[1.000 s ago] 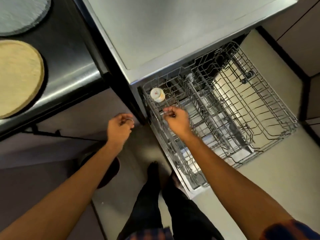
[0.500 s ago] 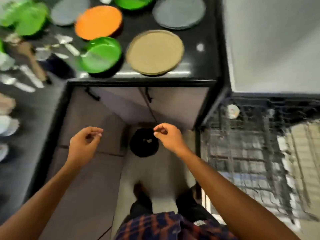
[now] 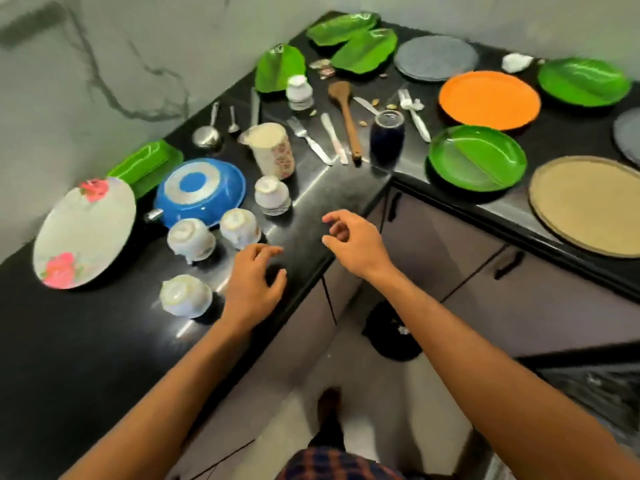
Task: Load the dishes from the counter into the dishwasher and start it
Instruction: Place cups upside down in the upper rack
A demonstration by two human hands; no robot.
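My left hand (image 3: 254,278) and right hand (image 3: 349,242) hover loosely curled, empty, over the counter (image 3: 86,341); the patterned tumbler (image 3: 273,152) bears illegible print.

text: none legible | labels: none | numbers: none

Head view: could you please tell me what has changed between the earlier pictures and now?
The right hand left the dishwasher rack and swung left with the view; both it and the left hand now hover over the black counter edge beside the upturned white cups, fingers loosely curled, holding nothing. The tan plate, orange plate and round green plate lie where they were.
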